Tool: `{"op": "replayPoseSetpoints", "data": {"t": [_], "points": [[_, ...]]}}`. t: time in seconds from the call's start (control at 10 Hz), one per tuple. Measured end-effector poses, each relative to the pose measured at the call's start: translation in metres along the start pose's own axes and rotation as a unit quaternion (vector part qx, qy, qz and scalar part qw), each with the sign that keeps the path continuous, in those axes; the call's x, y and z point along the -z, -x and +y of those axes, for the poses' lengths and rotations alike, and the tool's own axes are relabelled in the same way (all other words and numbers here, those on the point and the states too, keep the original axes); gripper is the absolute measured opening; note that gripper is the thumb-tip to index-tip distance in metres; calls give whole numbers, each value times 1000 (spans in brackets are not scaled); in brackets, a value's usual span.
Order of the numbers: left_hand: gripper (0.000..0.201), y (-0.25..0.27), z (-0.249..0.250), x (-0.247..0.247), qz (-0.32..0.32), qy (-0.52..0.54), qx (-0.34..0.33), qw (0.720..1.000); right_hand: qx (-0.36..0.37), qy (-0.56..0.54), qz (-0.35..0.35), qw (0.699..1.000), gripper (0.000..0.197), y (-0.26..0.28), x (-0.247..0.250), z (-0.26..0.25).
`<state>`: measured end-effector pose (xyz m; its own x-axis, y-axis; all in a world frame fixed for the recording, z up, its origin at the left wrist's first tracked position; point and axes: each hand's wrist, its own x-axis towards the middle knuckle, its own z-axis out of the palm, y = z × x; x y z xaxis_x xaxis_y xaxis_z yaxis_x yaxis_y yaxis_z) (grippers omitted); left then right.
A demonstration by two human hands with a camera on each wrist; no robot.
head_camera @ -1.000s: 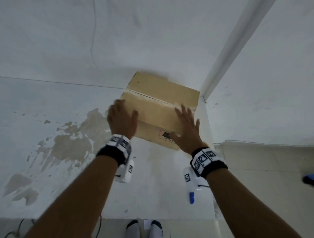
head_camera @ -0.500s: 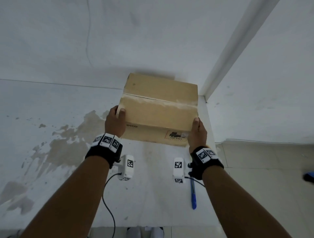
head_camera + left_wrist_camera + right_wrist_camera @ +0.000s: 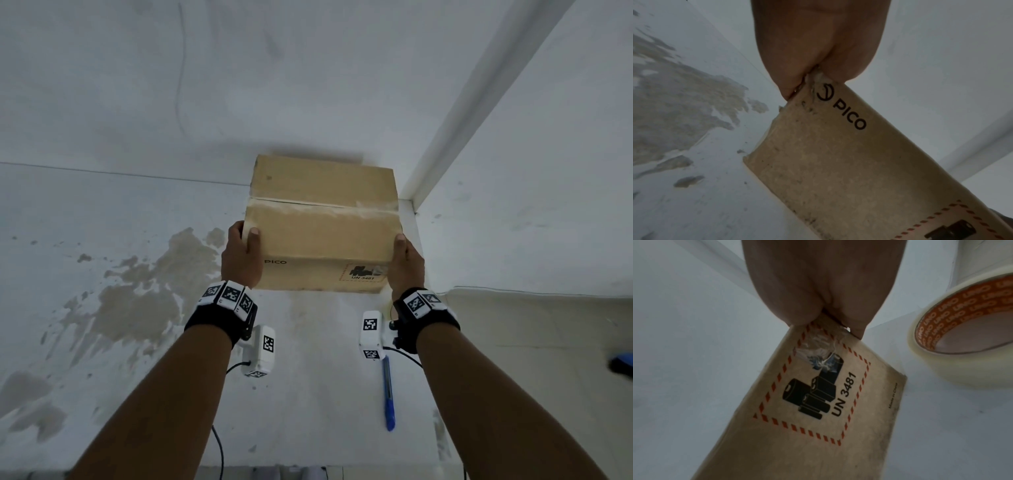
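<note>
A brown cardboard box (image 3: 322, 226) with its flaps closed sits on a white table top (image 3: 308, 394), close to the back wall. Its front face reads PICO and carries a battery label, UN 3481 (image 3: 818, 395). My left hand (image 3: 241, 257) grips the box's near left corner, thumb on top. My right hand (image 3: 404, 262) grips the near right corner in the same way. In the left wrist view the palm (image 3: 818, 40) presses against the box corner (image 3: 838, 162); the right wrist view shows the other palm (image 3: 824, 280) doing the same. The fingers on the box's sides are hidden.
A blue pen (image 3: 388, 394) lies on the table near my right forearm. A roll of clear tape (image 3: 966, 340) with an orange core stands just right of the box. A white post (image 3: 479, 102) rises behind on the right. Peeled patches (image 3: 137, 291) mark the table's left.
One second ago both hands lay flat on the box's top. They slid outward to the near corners and now grip them. The box has turned squarer to me and come slightly closer.
</note>
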<state>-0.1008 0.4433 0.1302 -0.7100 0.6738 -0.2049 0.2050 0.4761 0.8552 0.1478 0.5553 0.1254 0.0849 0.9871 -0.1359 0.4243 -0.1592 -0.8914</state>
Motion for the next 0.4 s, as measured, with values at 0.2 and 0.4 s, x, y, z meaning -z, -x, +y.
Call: {"op": "replayPoseSetpoints", "data": {"t": [0.2,0.4], "points": [[61,-1,2,25,-36,25,-11,999,1,41,-51,998,51,6,14,-13],[26,76,-30,85,-43,107,-37,993,53,-149,-1,987,32,44,69,-54]]}}
